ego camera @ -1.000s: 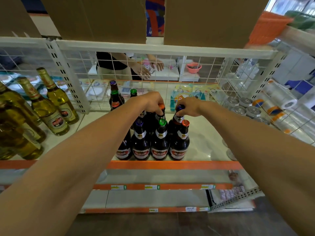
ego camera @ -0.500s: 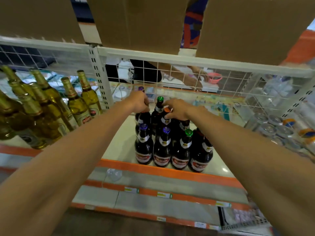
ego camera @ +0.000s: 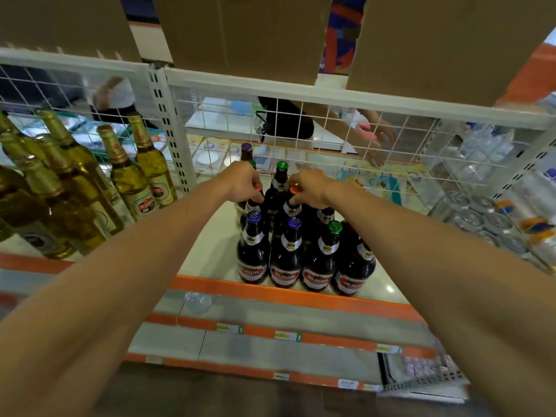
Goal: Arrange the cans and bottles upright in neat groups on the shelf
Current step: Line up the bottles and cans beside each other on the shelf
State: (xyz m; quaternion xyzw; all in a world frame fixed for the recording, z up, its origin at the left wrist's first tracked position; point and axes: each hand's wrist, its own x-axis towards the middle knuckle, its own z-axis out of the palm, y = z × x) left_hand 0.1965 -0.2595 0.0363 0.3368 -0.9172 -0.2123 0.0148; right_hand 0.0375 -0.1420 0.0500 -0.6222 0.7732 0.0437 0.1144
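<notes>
Several dark brown bottles [ego camera: 285, 254] with red labels and coloured caps stand upright in a tight cluster on the white shelf [ego camera: 210, 251]. My left hand [ego camera: 245, 182] pinches the orange-capped neck of a second-row bottle [ego camera: 252, 207] on the left. My right hand [ego camera: 307, 188] grips the orange cap of the neighbouring second-row bottle [ego camera: 291, 209]. A green-capped bottle [ego camera: 279, 182] stands between my hands, a purple-capped one [ego camera: 246, 152] behind. Silver cans [ego camera: 478, 215] sit grouped at the right.
Several tall golden bottles [ego camera: 90, 188] crowd the shelf's left bay beyond a white upright post [ego camera: 168, 130]. A wire grid back panel [ego camera: 331, 139] closes the shelf; a person stands behind it. Cardboard boxes [ego camera: 246, 34] sit above. Lower orange-edged shelves [ego camera: 270, 335] lie below.
The view has shifted closer and slightly left. My right hand moved from a blue-capped bottle to an orange-capped one; my left hand moved to a bottle further left in the second row.
</notes>
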